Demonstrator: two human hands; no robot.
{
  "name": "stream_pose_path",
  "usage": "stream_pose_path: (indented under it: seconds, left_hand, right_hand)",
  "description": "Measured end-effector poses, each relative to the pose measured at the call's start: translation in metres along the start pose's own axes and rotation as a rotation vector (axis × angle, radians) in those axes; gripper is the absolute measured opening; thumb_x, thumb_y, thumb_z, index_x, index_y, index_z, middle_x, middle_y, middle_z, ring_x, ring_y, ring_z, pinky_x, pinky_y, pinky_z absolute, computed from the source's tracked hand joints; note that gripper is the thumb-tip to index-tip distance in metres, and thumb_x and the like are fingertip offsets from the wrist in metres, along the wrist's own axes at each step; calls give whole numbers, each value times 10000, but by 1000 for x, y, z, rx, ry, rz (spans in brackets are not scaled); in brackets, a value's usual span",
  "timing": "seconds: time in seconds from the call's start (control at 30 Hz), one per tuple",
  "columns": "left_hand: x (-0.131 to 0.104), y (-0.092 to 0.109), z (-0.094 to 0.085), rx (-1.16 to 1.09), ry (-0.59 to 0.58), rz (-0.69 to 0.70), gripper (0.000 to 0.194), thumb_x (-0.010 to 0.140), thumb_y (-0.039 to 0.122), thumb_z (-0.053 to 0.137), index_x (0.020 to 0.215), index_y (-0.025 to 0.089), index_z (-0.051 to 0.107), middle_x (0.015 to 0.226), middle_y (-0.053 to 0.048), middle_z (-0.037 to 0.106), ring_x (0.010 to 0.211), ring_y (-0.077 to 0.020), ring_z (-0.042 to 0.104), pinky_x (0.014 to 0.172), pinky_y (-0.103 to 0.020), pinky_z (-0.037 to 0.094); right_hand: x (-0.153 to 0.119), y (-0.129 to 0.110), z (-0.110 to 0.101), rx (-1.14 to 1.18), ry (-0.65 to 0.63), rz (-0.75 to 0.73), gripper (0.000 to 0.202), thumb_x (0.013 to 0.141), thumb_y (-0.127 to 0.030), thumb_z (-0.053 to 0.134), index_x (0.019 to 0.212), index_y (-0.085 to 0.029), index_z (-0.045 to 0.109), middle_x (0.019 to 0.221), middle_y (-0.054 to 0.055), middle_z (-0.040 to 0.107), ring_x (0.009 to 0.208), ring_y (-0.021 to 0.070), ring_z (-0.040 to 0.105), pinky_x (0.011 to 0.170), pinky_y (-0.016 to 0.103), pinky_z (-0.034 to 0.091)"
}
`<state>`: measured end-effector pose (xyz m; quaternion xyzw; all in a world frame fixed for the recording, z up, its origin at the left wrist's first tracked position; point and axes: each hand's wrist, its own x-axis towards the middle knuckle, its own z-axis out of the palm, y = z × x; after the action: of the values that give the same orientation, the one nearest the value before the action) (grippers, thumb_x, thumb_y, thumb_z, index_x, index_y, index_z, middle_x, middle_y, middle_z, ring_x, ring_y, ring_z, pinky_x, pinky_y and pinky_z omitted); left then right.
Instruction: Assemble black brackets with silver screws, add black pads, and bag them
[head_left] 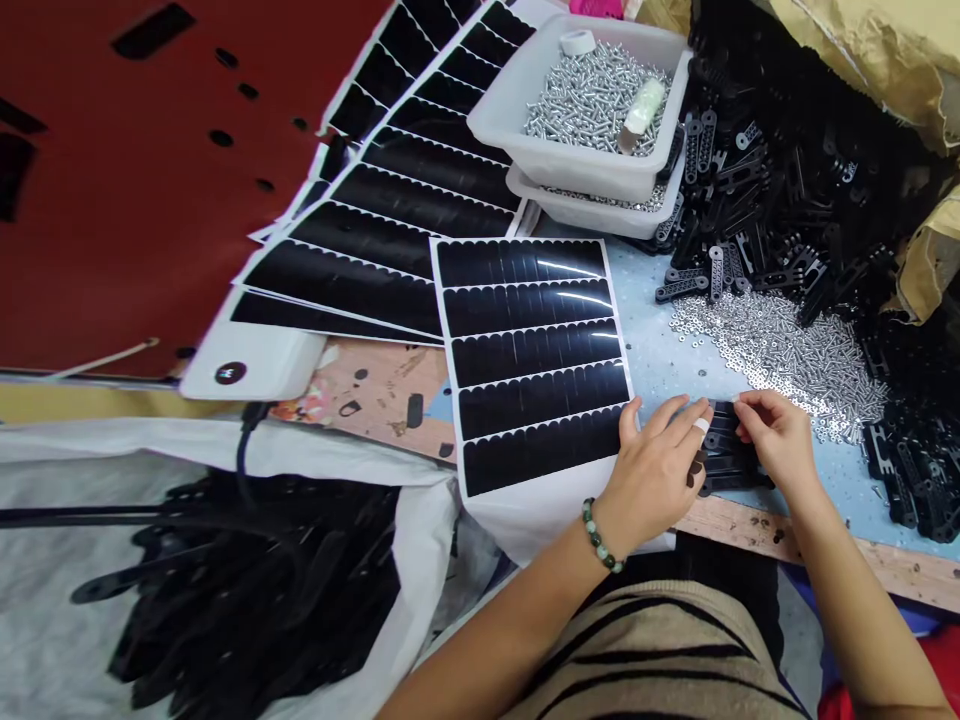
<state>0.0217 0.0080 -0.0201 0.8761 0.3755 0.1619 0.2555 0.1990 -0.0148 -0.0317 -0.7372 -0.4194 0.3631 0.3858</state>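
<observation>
Several black plastic parts [731, 468] lie side by side at the front edge of the blue work surface, between my hands. My left hand [654, 468], with a bead bracelet and white tape round one finger, rests at their left end; its fingers are spread, the thumb by the corner of a sheet of black stickers [536, 350]. At the right end of the parts is my right hand [776, 430], thumb and forefinger pinched together over them. Whatever is in the pinch is too small to make out. Small silver screws and nuts [802, 350] lie piled just beyond my right hand.
A white tub [577, 165] of screws stands on another tub at the back. Black parts [780, 200] are heaped at the back right. More sticker sheets [390, 190] and a white device [251, 360] lie left. A white sack [416, 520] holds black parts at lower left.
</observation>
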Motion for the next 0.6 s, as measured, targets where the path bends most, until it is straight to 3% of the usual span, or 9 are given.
stream_pose_path:
  seconds: [0.13, 0.33, 0.4, 0.5, 0.53, 0.6]
  left_hand:
    - [5, 3, 3, 5, 0, -9, 463, 830, 140, 466, 1288, 197, 506, 1310, -93, 557, 1203, -284, 471, 1060, -604, 183]
    - [8, 4, 6, 0, -15, 13, 463, 833, 171, 499, 1296, 178, 490, 1330, -130, 513, 1263, -296, 431, 1099, -586, 211]
    - [3, 2, 8, -61, -17, 54, 587, 827, 233, 555, 1382, 164, 373, 1454, -165, 350, 1361, -309, 305, 1106, -545, 266]
    - [-2, -2, 13, -147, -37, 99, 982, 729, 361, 714, 1473, 159, 106, 1541, -209, 67, 1423, -346, 108, 1091, -526, 324]
    - [-2, -2, 16, -153, -42, 101, 1064, 691, 366, 751, 1476, 164, 61, 1540, -214, 55, 1423, -355, 94, 1091, -532, 323]
    - [2, -4, 20, -145, -43, 103, 1064, 664, 322, 772, 1465, 163, 89, 1509, -212, 173, 1408, -355, 167, 1097, -533, 317]
  right_hand:
    - [2, 0, 0, -161, -3, -57, 253, 810, -417, 542, 808, -184, 641, 636, 11, 610, 525, 145, 565, 574, 293, 471]
    - [2, -11, -9, -624, 53, -179, 258, 824, -439, 543, 934, -206, 565, 800, 40, 610, 667, 202, 579, 622, 334, 462]
    - [-1, -9, -15, -672, 65, -270, 334, 839, -473, 534, 1037, -205, 548, 946, 88, 603, 814, 243, 595, 682, 371, 486]
    - [-10, 2, -21, -617, 12, -453, 372, 892, -429, 482, 1187, -204, 510, 1171, 143, 550, 1083, 276, 540, 886, 446, 473]
    - [-14, 7, -21, -598, -29, -498, 366, 911, -396, 457, 1223, -210, 499, 1214, 144, 539, 1136, 271, 518, 938, 458, 453]
    - [-22, 16, -19, -598, -105, -558, 357, 939, -332, 405, 1268, -222, 488, 1265, 133, 539, 1192, 253, 496, 998, 468, 423]
